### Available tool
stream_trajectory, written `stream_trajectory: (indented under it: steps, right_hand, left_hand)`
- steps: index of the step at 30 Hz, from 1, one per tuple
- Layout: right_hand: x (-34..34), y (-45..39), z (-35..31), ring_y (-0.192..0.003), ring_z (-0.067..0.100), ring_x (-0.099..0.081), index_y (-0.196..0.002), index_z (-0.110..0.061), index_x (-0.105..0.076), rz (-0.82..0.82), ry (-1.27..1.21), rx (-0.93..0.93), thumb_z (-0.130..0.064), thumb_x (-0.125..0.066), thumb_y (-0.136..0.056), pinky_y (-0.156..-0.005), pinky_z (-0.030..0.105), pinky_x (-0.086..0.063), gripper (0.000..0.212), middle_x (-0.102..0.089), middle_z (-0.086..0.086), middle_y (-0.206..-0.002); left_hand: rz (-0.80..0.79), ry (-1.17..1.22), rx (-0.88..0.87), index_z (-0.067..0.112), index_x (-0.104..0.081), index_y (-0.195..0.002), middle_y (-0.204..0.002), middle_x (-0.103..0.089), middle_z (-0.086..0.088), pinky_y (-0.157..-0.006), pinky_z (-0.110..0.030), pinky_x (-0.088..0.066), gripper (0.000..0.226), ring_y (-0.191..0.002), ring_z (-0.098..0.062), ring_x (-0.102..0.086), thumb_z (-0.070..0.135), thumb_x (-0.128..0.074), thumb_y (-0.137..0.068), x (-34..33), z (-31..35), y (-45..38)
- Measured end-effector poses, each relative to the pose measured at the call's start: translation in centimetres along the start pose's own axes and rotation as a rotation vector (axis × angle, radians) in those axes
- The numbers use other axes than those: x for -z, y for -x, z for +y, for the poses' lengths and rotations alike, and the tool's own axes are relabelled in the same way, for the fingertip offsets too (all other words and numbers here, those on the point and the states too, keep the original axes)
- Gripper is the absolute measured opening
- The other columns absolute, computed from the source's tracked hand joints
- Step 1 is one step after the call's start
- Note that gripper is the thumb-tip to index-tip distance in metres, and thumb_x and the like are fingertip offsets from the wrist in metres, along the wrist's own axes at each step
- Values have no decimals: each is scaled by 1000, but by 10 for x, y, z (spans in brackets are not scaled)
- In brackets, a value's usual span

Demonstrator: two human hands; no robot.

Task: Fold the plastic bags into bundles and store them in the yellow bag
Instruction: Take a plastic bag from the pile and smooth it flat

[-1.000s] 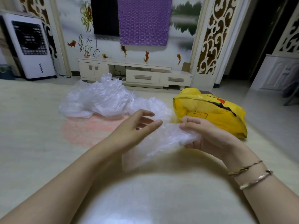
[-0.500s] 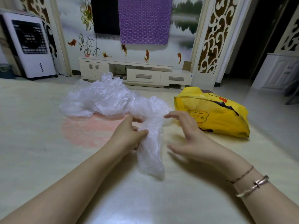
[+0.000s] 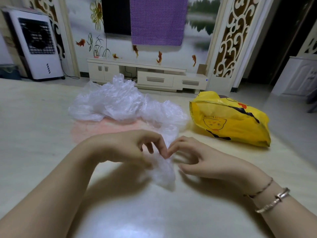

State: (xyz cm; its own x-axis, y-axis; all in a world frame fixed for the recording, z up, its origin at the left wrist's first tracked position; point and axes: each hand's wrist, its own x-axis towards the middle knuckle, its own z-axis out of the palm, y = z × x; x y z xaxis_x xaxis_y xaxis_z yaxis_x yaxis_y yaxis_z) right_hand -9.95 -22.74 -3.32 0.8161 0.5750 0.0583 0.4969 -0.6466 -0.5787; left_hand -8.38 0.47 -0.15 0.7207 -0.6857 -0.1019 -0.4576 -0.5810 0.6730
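Observation:
A crumpled clear plastic bag (image 3: 163, 172) lies on the pale floor between my hands. My left hand (image 3: 127, 148) and my right hand (image 3: 197, 160) meet fingertip to fingertip above it and pinch its upper part; the picture is blurred there. Behind them lies a heap of clear plastic bags (image 3: 120, 103). The yellow bag (image 3: 229, 119) with a cartoon print lies on its side at the right, its mouth facing left.
A pink patch on the floor (image 3: 96, 129) shows under the heap. A low white TV cabinet (image 3: 154, 78) stands against the far wall, a white air cooler (image 3: 36, 43) at the far left, a white cupboard (image 3: 298, 74) at the right.
My hands came together over the clear bag; the right hand, open and apart half a second ago, now pinches it beside the left. The bag hangs shorter and more bunched.

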Motion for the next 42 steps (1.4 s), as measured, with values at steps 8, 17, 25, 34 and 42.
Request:
stream_trajectory:
  steps: [8,17,25,34,42]
  right_hand:
    - [1,2,-2,-122,-2,-38,-114,-42,-56,31,21,-40,-17,-67,-79,-103,16,-31,45,-48,-26,-116]
    - [-9,-10,1,-75,2,-51,-77,-25,-59,278,-23,-32,-29,-64,-88,-63,14,-36,13,-58,-16,-77]
    - [-18,-21,2,-54,9,-47,-61,-13,-56,388,-105,-277,-19,-58,-82,-55,27,-39,22,-56,0,-59]
    - [-15,-13,-5,-82,7,-42,-74,-26,-44,445,169,-98,-14,-58,-73,-66,19,-30,18,-47,-9,-82]
    - [-13,-5,-10,-104,4,-41,-106,-35,-51,179,239,-49,-36,-54,-74,-91,24,-38,32,-45,-19,-104]
  left_hand:
    - [66,-19,67,29,-65,-88,-82,-64,12,-64,-21,-44,17,-66,-6,-56,36,-67,-72,-9,-8,-9]
    - [223,282,160,12,-66,-81,-70,-63,0,-65,-22,-44,21,-62,-10,-57,18,-51,-94,-23,-10,-28]
    - [273,246,352,28,-58,-109,-85,-66,6,-63,-24,-38,43,-70,-7,-56,45,-78,-74,-20,-9,-26]
    - [465,298,400,17,-60,-104,-59,-61,1,-44,-14,-39,29,-39,-5,-52,19,-74,-78,-29,-15,-39]
    - [428,381,442,14,-53,-115,-52,-57,1,-37,-13,-31,34,-30,-5,-43,16,-69,-85,-27,-9,-36]
